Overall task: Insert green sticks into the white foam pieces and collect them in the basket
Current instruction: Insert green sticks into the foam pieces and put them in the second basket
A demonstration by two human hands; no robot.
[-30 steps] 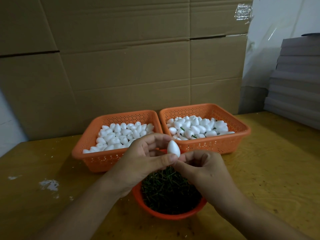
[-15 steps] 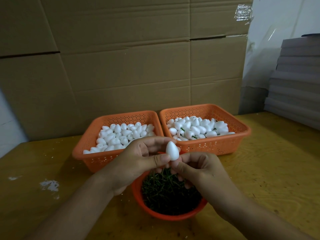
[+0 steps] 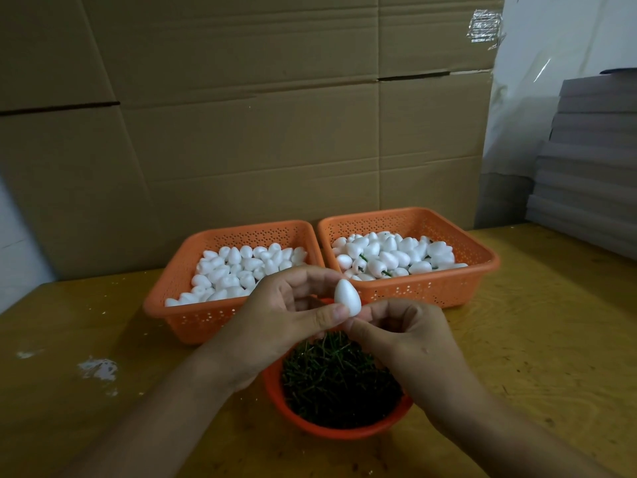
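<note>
My left hand (image 3: 286, 322) pinches a white egg-shaped foam piece (image 3: 347, 295) between thumb and fingers, pointed end up. My right hand (image 3: 403, 339) is pressed against the foam's lower end with curled fingers; any green stick in it is hidden. Both hands hover above a round orange bowl (image 3: 348, 431) full of green sticks (image 3: 337, 377). Behind stand two orange baskets: the left basket (image 3: 193, 322) holds plain foam pieces (image 3: 241, 270), the right basket (image 3: 444, 288) holds foam pieces with green sticks (image 3: 389, 257).
Everything sits on a yellowish wooden table (image 3: 534, 339) with white smudges (image 3: 98, 369) at the left. A cardboard wall (image 3: 258, 115) stands behind the baskets. A stack of grey boards (image 3: 593, 160) rises at the right.
The hands have stayed together over the bowl; the foam piece has shifted only slightly as the fingers work at its base.
</note>
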